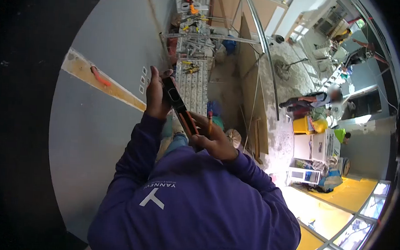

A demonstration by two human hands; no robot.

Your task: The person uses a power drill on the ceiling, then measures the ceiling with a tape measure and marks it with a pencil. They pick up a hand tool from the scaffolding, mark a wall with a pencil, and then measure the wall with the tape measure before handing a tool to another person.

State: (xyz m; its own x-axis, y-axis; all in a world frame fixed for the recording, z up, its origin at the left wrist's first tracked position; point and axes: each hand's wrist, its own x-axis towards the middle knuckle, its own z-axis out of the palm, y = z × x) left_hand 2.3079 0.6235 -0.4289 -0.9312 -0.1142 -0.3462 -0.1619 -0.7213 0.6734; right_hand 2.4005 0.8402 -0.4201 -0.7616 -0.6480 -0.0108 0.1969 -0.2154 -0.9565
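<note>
Both of my hands are on a black spirit level (176, 97) with orange edges, tilted in front of my chest. My left hand (155, 96) grips its upper end from the side, thumb pointing up. Around the lower end my right hand (216, 142) is closed. A thin orange-brown stick that looks like a pencil (210, 122) stands up between the right hand's fingers. Close to the left hand, several small white-framed wall boxes (143, 80) are set in the grey wall (101, 134).
A perforated metal platform (190, 86) carries yellow-handled tools (191, 68) and metal pieces. Orange-red conduit (100, 77) sticks out of a strip in the wall. A metal frame post (268, 52) stands to the right. Several people, including one person (315, 99), are farther right near a yellow container (301, 125).
</note>
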